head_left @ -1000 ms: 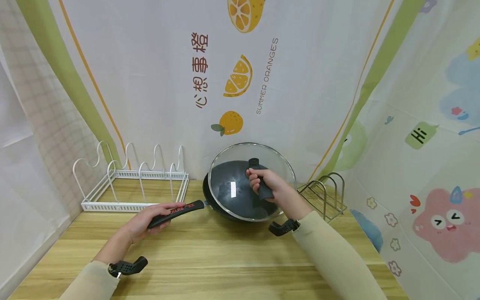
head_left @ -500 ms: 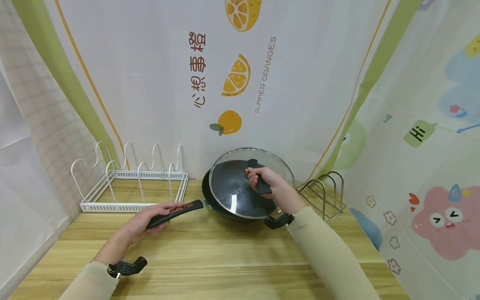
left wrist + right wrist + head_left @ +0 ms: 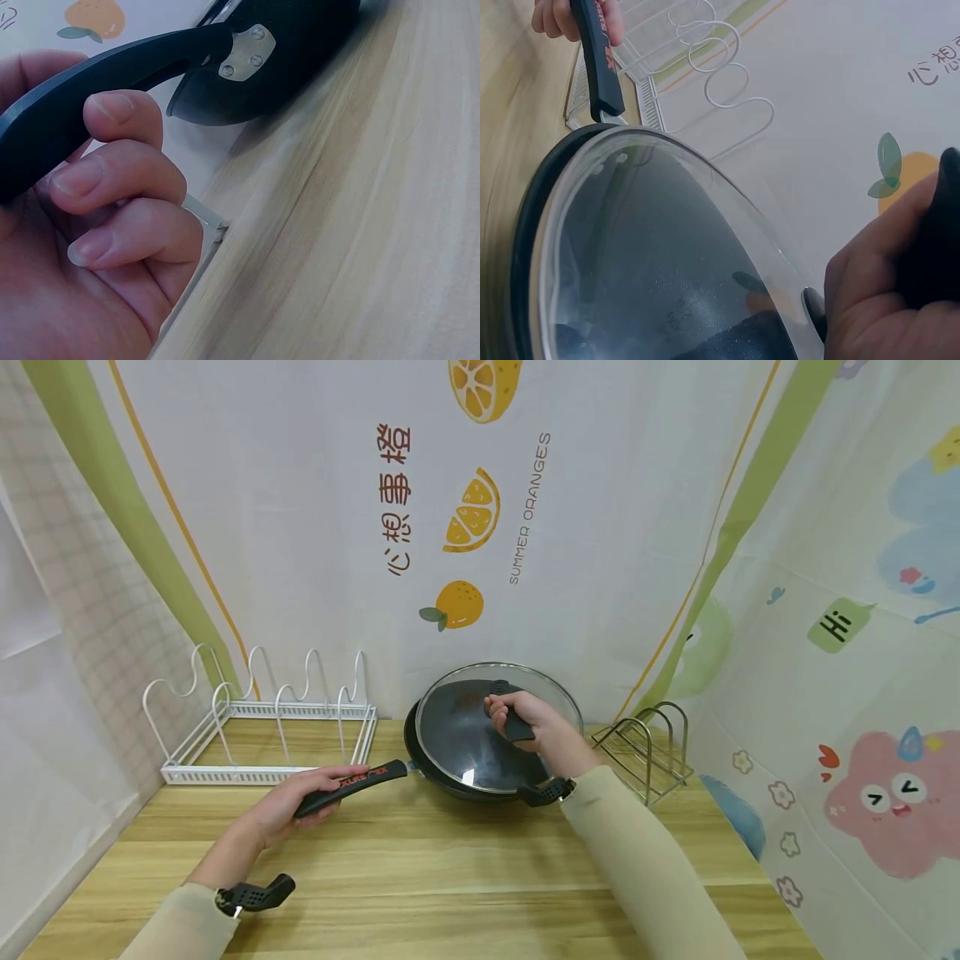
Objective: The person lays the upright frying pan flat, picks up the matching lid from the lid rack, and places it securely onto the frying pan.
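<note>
My left hand [image 3: 307, 797] grips the long black handle [image 3: 382, 772] of a dark wok [image 3: 410, 735] on the wooden table. In the left wrist view, curled fingers [image 3: 124, 176] lie around that handle, and a riveted metal bracket [image 3: 251, 52] joins it to the wok. My right hand [image 3: 536, 718] holds the black upright handle [image 3: 519, 727] of a clear glass lid [image 3: 450, 727] with a metal rim. This lid is over the wok, its far right part reaching past the wok's edge. In the right wrist view its near rim [image 3: 660, 135] lies close to the wok's rim; contact is hard to tell.
A white wire rack [image 3: 225, 772] stands left of the wok, against the back curtain [image 3: 322, 568]. A small metal wire rack [image 3: 648, 752] is at the right, close to my right forearm. Bare wooden tabletop [image 3: 420, 885] extends in front.
My right hand has lowered the lid over the wok and shifted it slightly left. The lid appears flatter and closer to the wok. My left hand keeps its grip on the wok handle.
</note>
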The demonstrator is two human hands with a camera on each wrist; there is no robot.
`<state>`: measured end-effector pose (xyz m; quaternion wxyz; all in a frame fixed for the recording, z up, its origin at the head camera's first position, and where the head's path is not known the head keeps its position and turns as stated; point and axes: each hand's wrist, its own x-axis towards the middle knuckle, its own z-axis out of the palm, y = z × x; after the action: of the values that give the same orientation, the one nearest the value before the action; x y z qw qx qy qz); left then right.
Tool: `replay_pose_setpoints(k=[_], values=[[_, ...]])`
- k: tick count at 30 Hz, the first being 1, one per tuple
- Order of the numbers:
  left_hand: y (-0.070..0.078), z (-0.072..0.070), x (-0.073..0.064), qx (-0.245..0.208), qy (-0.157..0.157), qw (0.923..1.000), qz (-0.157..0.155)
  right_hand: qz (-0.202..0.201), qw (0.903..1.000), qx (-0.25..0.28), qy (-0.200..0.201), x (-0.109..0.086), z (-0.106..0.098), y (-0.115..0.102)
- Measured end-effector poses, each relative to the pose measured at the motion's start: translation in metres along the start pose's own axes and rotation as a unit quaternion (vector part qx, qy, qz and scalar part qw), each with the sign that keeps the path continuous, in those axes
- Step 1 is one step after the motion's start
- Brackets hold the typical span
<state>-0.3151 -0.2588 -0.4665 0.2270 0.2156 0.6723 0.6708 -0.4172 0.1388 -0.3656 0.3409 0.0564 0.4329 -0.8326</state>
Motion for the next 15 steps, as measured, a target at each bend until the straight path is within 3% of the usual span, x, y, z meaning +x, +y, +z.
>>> replay_pose_setpoints(k=[15], values=[[0.001,0.000,0.000,-0.007,-0.005,0.9999,0.005,0.014,0.9995,0.027,-0.004,0.017,0.002,0.006]])
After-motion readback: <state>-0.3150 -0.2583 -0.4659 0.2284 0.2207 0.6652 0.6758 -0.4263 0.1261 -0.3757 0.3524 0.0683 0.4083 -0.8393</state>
